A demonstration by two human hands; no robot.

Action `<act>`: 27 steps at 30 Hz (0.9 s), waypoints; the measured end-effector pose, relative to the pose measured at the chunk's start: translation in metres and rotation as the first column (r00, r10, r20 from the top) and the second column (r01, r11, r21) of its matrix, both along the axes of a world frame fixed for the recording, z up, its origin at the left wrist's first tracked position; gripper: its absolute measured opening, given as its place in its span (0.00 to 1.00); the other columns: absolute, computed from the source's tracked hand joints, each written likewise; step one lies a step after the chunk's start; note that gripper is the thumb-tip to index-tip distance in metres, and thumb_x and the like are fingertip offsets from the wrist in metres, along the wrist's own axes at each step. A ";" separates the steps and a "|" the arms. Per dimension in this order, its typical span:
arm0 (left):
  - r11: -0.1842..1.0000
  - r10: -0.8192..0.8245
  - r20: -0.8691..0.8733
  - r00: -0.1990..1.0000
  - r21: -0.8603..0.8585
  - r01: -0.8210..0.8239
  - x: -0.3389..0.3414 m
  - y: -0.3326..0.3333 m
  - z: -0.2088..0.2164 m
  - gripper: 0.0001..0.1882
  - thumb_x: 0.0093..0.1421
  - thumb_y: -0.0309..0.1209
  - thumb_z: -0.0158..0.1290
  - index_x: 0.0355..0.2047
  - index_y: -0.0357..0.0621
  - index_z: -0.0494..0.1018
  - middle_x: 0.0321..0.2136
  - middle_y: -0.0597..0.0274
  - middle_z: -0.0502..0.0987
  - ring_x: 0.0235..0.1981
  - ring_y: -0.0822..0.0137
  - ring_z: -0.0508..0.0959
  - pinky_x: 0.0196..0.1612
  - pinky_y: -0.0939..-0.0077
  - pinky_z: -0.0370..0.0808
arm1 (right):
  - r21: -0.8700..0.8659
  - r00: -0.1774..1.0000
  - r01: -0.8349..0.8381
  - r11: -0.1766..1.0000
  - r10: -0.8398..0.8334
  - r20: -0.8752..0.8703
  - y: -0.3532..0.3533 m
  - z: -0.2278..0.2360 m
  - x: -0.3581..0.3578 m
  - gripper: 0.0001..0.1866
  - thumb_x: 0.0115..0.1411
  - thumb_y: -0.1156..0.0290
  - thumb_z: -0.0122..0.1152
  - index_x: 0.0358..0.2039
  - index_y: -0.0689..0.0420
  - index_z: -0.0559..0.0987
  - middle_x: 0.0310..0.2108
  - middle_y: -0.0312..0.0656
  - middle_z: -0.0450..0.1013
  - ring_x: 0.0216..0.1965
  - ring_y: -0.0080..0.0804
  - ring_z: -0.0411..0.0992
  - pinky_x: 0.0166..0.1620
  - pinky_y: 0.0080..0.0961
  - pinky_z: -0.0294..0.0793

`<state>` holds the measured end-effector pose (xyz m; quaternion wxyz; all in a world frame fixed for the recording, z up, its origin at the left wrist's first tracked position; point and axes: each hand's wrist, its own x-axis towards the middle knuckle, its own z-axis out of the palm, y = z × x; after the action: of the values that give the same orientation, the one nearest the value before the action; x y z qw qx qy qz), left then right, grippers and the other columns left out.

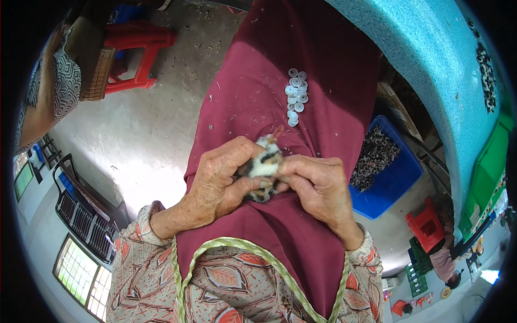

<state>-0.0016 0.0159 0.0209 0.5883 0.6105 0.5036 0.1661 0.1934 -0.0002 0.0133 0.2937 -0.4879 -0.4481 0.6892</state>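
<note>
A small plush toy point(265, 168) with white, tan and black fur lies over my lap. My left hand point(223, 175) is closed round its left side, the thumb pressed across its lower part. My right hand point(315, 183) pinches at the toy's right side, thumb and forefinger together; anything small between those fingertips is hidden. From the toy's upper end a thin pinkish-orange piece point(278, 131) sticks out. Farther up the maroon apron point(231, 102) lies a cluster of small white plastic discs point(296, 97) with holes in their centres.
At my right stands a blue bin point(396, 185) of black and white bits, below a speckled blue curved surface point(425, 59) and near a green tray point(487, 172). Red stools point(142, 59) stand at the far left, beside another person's arm point(40, 118). A dark chair point(83, 210) is at left.
</note>
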 end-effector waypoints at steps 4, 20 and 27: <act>0.992 -0.042 0.112 0.993 0.123 0.028 0.002 0.002 0.005 0.14 0.47 0.25 0.61 0.35 0.41 0.73 0.27 0.60 0.72 0.28 0.63 0.75 0.30 0.72 0.71 | 0.396 0.998 -0.025 0.918 0.043 -0.036 0.028 -0.008 0.017 0.11 0.44 0.84 0.60 0.31 0.62 0.79 0.30 0.43 0.77 0.33 0.36 0.77 0.34 0.27 0.76; 0.869 0.072 0.294 0.953 0.451 -0.205 -0.018 -0.014 0.005 0.07 0.42 0.21 0.60 0.25 0.35 0.76 0.22 0.55 0.76 0.28 0.57 0.80 0.32 0.68 0.78 | 0.278 0.957 0.024 0.960 0.059 -0.285 -0.007 0.007 -0.011 0.06 0.42 0.79 0.68 0.19 0.61 0.78 0.21 0.41 0.73 0.21 0.30 0.72 0.26 0.23 0.71; 0.965 0.209 0.449 0.869 0.048 -0.257 -0.023 -0.025 -0.004 0.06 0.44 0.18 0.58 0.25 0.34 0.76 0.22 0.55 0.77 0.28 0.59 0.80 0.34 0.69 0.78 | 0.109 0.929 -0.144 0.984 0.172 -0.326 -0.012 0.006 -0.015 0.07 0.44 0.80 0.67 0.26 0.58 0.80 0.25 0.37 0.76 0.26 0.27 0.75 0.29 0.21 0.73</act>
<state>-0.0246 -0.0086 0.0173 0.6290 0.5222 0.4180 0.3961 0.1787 -0.0120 0.0192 0.3290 -0.3134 -0.4578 0.7641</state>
